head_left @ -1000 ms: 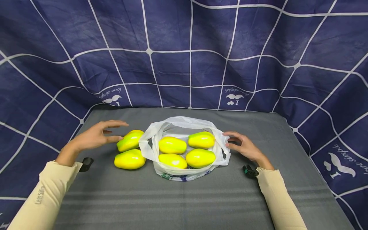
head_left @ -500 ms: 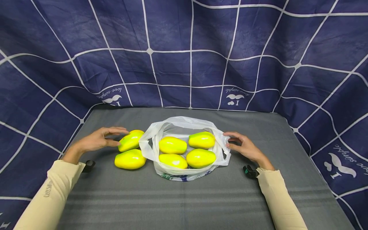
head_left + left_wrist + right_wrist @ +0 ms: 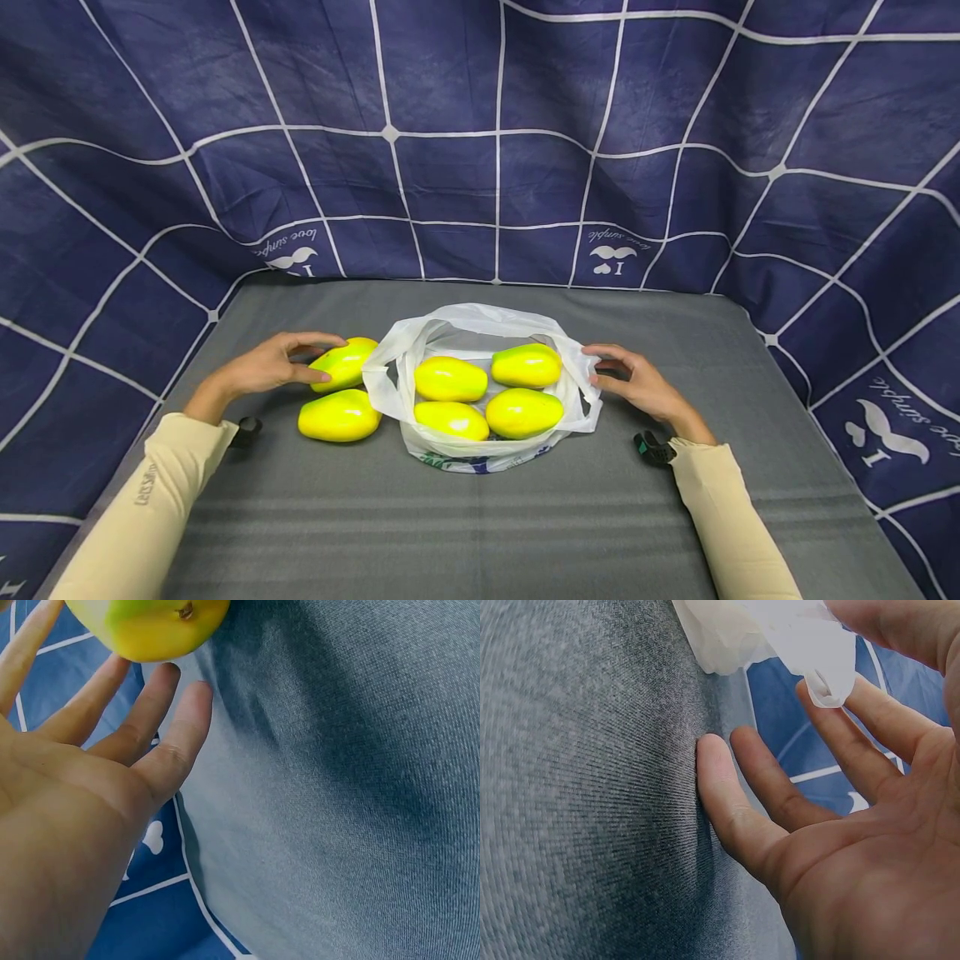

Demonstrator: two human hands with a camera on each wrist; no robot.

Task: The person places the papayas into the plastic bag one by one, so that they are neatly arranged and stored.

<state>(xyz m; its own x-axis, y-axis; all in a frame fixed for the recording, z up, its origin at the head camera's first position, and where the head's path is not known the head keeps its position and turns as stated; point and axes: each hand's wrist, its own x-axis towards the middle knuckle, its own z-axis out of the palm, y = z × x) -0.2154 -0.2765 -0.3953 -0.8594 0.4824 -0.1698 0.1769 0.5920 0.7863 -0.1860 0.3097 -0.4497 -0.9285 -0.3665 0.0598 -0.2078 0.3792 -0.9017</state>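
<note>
My left hand (image 3: 272, 365) has its thumb on the near side and its fingers over the far side of a yellow-green papaya (image 3: 352, 362). In the left wrist view the stem end of this papaya (image 3: 161, 634) shows; the thumb's contact is hidden there. A second loose papaya (image 3: 339, 416) lies just in front. To their right a white plastic bag (image 3: 480, 318) stands with its mouth wide, several papayas (image 3: 450, 379) inside. My right hand (image 3: 636, 379) pinches the bag's right handle (image 3: 829, 682) between thumb and fingers, the other fingers spread.
A grey cloth (image 3: 480, 533) covers the table. Dark blue sheeting with white lines (image 3: 450, 175) rises behind the table and at both sides. The left loop of the bag (image 3: 384, 379) reaches close to the two loose papayas.
My left hand has moved right and closed in on the farther loose papaya, which has shifted slightly right. My right hand and the bag have stayed put.
</note>
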